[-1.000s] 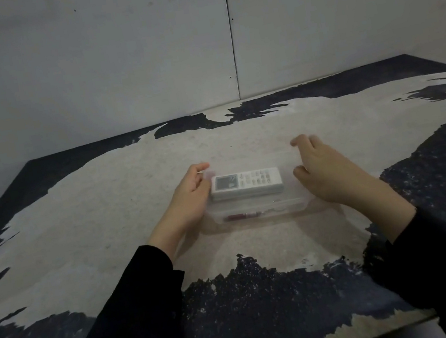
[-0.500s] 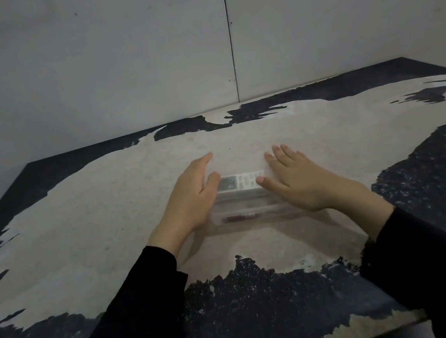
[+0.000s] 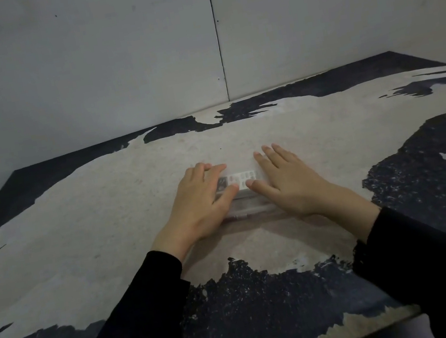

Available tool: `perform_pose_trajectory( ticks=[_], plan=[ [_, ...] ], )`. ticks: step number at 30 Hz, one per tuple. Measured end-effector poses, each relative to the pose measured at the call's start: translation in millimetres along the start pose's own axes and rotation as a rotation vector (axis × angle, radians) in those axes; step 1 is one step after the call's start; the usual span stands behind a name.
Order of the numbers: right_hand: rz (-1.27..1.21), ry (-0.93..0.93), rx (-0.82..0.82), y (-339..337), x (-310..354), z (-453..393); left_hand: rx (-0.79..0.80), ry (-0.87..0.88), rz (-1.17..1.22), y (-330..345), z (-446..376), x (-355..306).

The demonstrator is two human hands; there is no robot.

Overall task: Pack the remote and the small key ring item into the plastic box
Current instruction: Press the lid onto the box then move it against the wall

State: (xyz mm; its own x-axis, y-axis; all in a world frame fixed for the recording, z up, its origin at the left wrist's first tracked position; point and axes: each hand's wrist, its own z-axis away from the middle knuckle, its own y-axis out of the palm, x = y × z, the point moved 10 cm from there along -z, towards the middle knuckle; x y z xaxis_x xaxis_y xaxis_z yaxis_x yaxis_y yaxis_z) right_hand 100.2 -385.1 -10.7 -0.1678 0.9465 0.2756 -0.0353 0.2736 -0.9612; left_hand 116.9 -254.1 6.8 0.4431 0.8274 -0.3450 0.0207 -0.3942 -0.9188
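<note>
Covering plastic box, left hand, right hand, remote half hidden

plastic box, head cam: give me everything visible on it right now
The clear rectangular plastic box sits flat on the worn grey-and-black tabletop, long side facing the camera. Its walls look thin and see-through. The white remote with small buttons shows between the hands, at the box's top; whether a lid covers it cannot be told. The left hand lies palm-down over the box's left end, the right hand over its right end, fingers flat. The key ring item cannot be made out.
</note>
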Motion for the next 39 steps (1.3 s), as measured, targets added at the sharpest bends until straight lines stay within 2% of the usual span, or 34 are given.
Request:
perform_pose_trajectory(
  ticks=[4,10,16,20,26,32,36,39],
  plan=[
    [-0.001,-0.008,-0.052,-3.3,1.9,2.0,-0.019,0.010,-0.013,1.5,1.6,0.6],
    [0.127,-0.015,-0.020,-4.6,7.4,-0.5,0.016,0.048,-0.208,9.6,3.6,-5.8],
    [0.132,0.014,0.076,3.8,10.6,-2.7,0.063,0.021,-0.094,14.3,1.6,-1.5],
    [0.146,0.031,0.030,3.7,13.2,-3.3,0.046,-0.003,0.006,13.0,0.4,2.8],
    [0.226,-0.076,-0.046,2.6,23.5,2.4,-0.006,0.001,0.065,9.6,-4.8,7.1],
    [0.228,-0.085,-0.030,-5.0,23.1,-8.9,0.041,-0.080,0.154,6.9,-15.4,8.6],
    [0.191,-0.085,-0.038,-6.2,22.5,-15.1,0.033,-0.025,-0.021,11.5,-19.2,2.8],
    [0.151,-0.090,-0.003,-1.4,21.5,-13.3,0.078,0.001,0.048,16.3,-21.1,4.7]
  ],
)
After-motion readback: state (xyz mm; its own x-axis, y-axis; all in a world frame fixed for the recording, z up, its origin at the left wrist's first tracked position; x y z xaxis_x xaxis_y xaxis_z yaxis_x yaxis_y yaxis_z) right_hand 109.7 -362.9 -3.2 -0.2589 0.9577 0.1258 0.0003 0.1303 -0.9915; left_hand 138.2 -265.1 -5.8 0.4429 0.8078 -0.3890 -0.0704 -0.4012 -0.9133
